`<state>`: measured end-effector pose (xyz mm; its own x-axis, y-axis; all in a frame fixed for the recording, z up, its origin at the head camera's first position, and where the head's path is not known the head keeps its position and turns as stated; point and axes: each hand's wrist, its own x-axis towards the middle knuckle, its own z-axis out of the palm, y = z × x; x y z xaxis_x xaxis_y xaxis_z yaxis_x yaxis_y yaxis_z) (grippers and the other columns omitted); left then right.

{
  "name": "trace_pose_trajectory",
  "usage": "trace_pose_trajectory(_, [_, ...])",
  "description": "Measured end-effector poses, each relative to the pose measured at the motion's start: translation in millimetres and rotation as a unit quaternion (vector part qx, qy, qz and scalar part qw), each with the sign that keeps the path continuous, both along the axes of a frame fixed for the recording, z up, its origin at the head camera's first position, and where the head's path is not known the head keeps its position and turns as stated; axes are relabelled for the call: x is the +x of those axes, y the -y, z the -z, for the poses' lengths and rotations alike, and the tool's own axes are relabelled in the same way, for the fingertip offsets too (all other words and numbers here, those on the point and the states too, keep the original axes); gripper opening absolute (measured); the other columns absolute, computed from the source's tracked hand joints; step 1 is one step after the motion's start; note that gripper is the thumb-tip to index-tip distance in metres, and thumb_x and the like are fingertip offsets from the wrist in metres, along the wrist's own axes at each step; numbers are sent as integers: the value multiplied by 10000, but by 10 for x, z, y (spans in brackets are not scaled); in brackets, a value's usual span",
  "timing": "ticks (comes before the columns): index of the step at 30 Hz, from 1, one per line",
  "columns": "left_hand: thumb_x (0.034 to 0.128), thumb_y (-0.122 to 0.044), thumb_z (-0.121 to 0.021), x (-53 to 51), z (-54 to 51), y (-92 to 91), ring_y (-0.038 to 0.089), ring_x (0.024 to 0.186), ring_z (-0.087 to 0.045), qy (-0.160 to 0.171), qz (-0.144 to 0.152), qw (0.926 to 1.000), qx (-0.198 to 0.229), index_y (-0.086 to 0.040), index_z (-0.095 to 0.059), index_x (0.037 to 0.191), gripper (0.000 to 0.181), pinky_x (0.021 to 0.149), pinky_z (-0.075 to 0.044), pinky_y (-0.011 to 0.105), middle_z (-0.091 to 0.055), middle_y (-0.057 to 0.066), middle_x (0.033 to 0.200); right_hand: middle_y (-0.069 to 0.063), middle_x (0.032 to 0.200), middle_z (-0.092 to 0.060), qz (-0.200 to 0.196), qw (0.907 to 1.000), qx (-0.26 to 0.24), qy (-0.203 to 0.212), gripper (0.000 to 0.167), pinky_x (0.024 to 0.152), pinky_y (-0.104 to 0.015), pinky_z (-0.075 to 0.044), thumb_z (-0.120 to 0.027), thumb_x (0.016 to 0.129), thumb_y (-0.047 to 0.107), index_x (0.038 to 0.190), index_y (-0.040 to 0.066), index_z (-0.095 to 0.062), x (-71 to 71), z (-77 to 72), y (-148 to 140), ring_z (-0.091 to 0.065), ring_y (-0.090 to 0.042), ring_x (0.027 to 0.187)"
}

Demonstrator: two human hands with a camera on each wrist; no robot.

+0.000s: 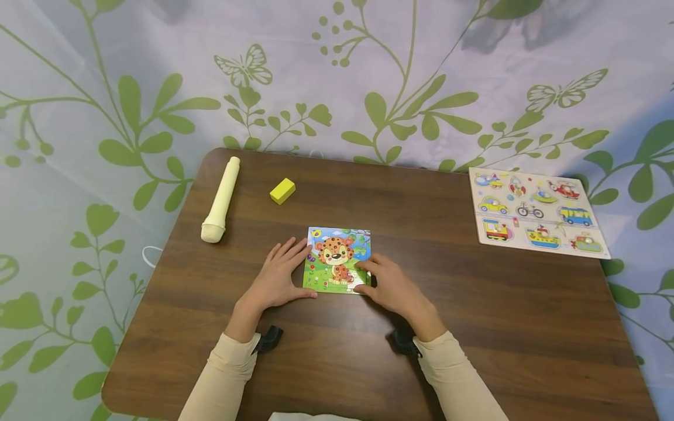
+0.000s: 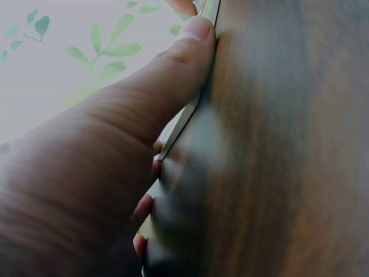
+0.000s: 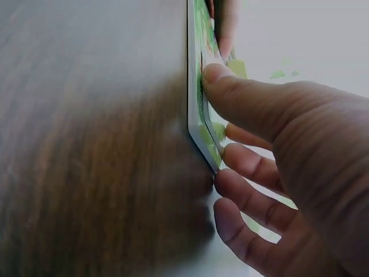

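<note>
A jigsaw puzzle [image 1: 318, 280] with a cartoon leopard lies flat on the brown table, between both hands. The left hand [image 1: 279, 278] steadies it with spread fingers at the left edge and the thumb along the lower edge. In the left wrist view, that thumb [image 2: 184, 57] touches the puzzle's side. The right hand [image 1: 392, 283] is over the lower right part, thumb and index finger pinching a puzzle piece [image 3: 211, 124]. Seen from the right wrist, this piece sits slightly raised from the board, and the other fingers lie beside the edge. Glare washes out the picture there.
A pale yellow microphone-shaped object [image 1: 221, 202] lies at the table's left. Near it is a yellow block [image 1: 282, 191]. A wooden peg board [image 1: 537, 219] with vehicle pictures occupies the back right corner. Behind the table [image 1: 474, 327] hangs a leaf-patterned cloth [image 1: 316, 76].
</note>
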<state>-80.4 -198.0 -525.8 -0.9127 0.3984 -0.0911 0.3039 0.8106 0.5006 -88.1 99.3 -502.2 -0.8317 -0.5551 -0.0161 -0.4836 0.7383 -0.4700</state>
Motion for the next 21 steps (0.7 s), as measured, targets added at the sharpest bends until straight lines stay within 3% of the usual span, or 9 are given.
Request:
trace_pose_trajectory(5, [722,-630,-844,-26,5,0,302,1595,-169,31,8,10000,-16,-169,-323,1616,1133,1283,-90,560,-259,24,1704,-58,1120,-665,109,9998,187,-32,454,854,-383,-562,-850,844,304,1240,118,-730,-18,-26,33,-644,-195,952])
trace_pose_trajectory(10, [719,-634,-845,-20,-9,-6,305,1595,-169,108,11,9999,-25,-162,-330,1613,1134,1282,-95,567,-260,27,1703,-55,1174,-677,342,9983,418,201,443,929,-426,-568,-854,837,291,1229,128,-727,1,-115,95,-678,-245,1060])
trace_pose_trajectory(17, [720,-647,-837,-6,-13,-20,293,1597,-164,141,-26,9999,-53,-167,-337,1611,1129,1285,-95,560,-260,18,1703,31,863,-656,601,9938,797,481,394,718,-352,-521,-847,844,270,1201,155,-727,22,-194,177,-593,-146,784])
trace_pose_trajectory(21, [722,-648,-835,14,-24,-6,294,1597,-162,161,-35,9998,-71,-169,-337,1611,1125,1285,-93,561,-260,21,1703,65,799,-628,674,9928,758,639,395,678,-315,-494,-850,841,263,1207,161,-744,31,-180,198,-550,-105,728])
